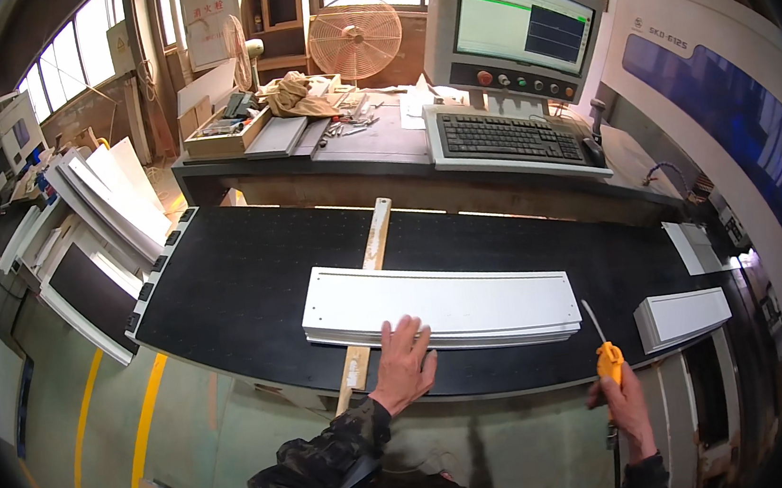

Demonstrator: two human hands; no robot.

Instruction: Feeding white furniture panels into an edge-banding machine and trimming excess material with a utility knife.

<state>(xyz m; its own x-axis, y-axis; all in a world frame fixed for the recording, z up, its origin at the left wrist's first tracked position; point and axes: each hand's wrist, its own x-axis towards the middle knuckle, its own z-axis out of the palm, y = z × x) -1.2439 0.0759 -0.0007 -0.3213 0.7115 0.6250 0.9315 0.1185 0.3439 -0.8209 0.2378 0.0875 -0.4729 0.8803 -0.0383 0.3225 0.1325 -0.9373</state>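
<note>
A stack of long white panels (444, 296) lies on the black table, its top board showing a groove along the far edge and small holes at the left end. My left hand (404, 366) rests at the stack's near edge, fingers stretched out over the rim and holding nothing. To the right of the stack, my right hand (629, 405) is closed round the yellow handle of an air blow gun (610, 361). Its thin metal nozzle points up and away, toward the stack's right end. Under the stack runs a light wooden strip (377, 234), its two ends sticking out.
A shorter stack of white panels (687, 318) sits at the right of the black table (215, 291). Behind stand a control monitor (520, 21), a keyboard (513, 139) and a tool box (226, 139). A blue-windowed machine (706, 68) rises at right; boards (106, 207) lean at left.
</note>
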